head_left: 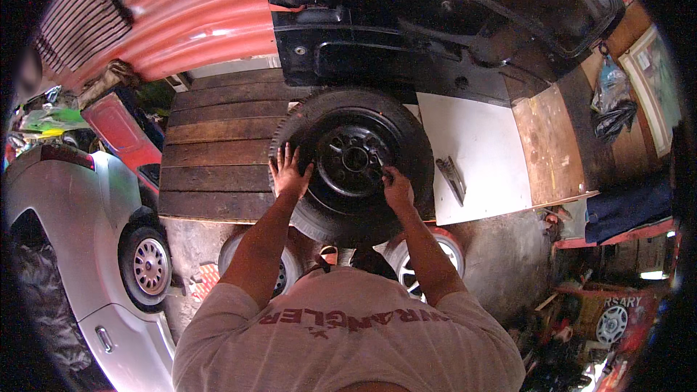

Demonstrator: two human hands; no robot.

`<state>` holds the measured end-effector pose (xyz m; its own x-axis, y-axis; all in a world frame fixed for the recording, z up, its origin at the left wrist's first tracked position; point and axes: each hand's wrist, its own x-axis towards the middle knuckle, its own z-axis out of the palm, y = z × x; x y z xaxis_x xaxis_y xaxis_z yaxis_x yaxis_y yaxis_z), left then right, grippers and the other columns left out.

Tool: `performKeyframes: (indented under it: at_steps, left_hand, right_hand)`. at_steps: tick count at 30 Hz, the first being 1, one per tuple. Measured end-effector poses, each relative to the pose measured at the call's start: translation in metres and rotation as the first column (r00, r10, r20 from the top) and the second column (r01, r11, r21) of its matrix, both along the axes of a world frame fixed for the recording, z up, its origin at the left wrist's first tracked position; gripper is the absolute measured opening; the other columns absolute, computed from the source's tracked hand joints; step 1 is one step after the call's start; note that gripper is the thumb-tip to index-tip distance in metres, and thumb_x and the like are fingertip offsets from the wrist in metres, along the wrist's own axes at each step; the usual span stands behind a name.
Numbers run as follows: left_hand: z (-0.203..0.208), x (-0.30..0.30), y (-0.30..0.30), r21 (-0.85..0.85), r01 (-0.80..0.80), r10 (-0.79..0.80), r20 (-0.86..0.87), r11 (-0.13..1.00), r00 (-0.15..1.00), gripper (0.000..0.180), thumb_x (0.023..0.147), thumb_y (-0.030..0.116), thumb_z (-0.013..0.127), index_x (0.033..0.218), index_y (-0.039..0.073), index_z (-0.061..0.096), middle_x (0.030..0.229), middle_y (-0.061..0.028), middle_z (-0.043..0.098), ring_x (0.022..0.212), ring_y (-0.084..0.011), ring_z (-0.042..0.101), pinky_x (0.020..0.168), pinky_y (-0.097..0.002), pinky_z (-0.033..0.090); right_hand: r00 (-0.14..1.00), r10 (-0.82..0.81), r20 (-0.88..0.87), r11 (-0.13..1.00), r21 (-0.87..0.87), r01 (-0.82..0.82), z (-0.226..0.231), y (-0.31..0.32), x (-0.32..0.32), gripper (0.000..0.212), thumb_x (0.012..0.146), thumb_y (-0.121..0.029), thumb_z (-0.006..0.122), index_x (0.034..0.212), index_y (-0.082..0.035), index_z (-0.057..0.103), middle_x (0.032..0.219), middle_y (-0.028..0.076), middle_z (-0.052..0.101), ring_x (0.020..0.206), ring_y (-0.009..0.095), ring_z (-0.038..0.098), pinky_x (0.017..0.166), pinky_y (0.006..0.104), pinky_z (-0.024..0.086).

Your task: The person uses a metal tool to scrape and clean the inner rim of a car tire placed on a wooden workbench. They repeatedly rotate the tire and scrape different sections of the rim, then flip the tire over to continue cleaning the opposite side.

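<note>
A black tyre (330, 214) on a black steel wheel rim (335, 174) lies flat on a plank bench, its near side overhanging the front edge. On the tyre's left sidewall my left hand (290, 174) rests with fingers spread, holding nothing. My right hand (398, 187) is closed at the right edge of the rim, its thumb and fingers pressed together. Whatever it may hold is too small and dark to make out. Right of the tyre, a narrow dark metal tool (451, 180) lies on a white panel (483, 152).
Behind the bench (210, 152) stands a large black car panel (435, 22) beside red corrugated sheeting (200, 11). Two more wheels (425, 261) stand below the bench near my legs. A silver car body (109, 247) is at left; cluttered shelves (617, 268) are at right.
</note>
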<state>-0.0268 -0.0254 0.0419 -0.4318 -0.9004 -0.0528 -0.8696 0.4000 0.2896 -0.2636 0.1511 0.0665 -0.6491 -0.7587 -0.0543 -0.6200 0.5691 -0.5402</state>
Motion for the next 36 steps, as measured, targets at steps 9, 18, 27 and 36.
performKeyframes:
  at_steps: [9,18,27,36]
  left_hand:
    - [-0.004,0.003,0.0,-0.014,0.007,-0.007,-0.001,1.0,1.0,0.071,0.09,0.055,0.045,0.149,0.019,0.027,0.159,-0.004,0.01,0.146,-0.0259,0.007,0.116,-0.0531,0.003]
    - [0.002,-0.003,0.002,0.005,0.004,-0.004,-0.014,1.0,1.0,0.072,0.089,0.054,0.047,0.148,0.018,0.028,0.159,-0.0034,0.009,0.146,-0.025,0.006,0.116,-0.053,0.004]
    - [-0.001,0.0,0.001,0.005,-0.011,0.011,0.023,1.0,1.0,0.072,0.088,0.052,0.05,0.148,0.019,0.029,0.159,-0.0025,0.008,0.147,-0.0247,0.006,0.116,-0.0526,0.005]
    - [-0.004,0.0,0.0,-0.022,-0.003,0.003,-0.02,1.0,1.0,0.07,0.088,0.051,0.051,0.146,0.018,0.032,0.159,-0.003,0.012,0.146,-0.025,0.007,0.116,-0.0527,0.006]
  right_hand:
    - [0.986,0.15,0.067,0.987,-0.068,-0.145,0.003,0.027,0.007,0.03,0.083,-0.016,0.067,0.112,-0.013,0.064,0.098,0.016,0.069,0.096,0.035,0.065,0.08,0.042,0.052]
    - [0.998,0.042,-0.057,0.998,-0.048,-0.044,-0.007,-0.008,-0.012,0.032,0.086,-0.019,0.065,0.117,-0.014,0.058,0.093,0.016,0.069,0.089,0.038,0.065,0.075,0.0455,0.052]
    - [0.987,0.128,0.095,0.992,-0.003,-0.129,-0.01,0.035,0.025,0.029,0.085,-0.017,0.066,0.113,-0.016,0.06,0.095,0.018,0.068,0.091,0.037,0.066,0.074,0.0454,0.052]
    - [0.99,0.096,0.104,0.968,-0.242,-0.069,-0.004,0.022,-0.01,0.032,0.082,-0.022,0.069,0.112,-0.016,0.063,0.091,0.018,0.069,0.086,0.038,0.066,0.076,0.0459,0.052]
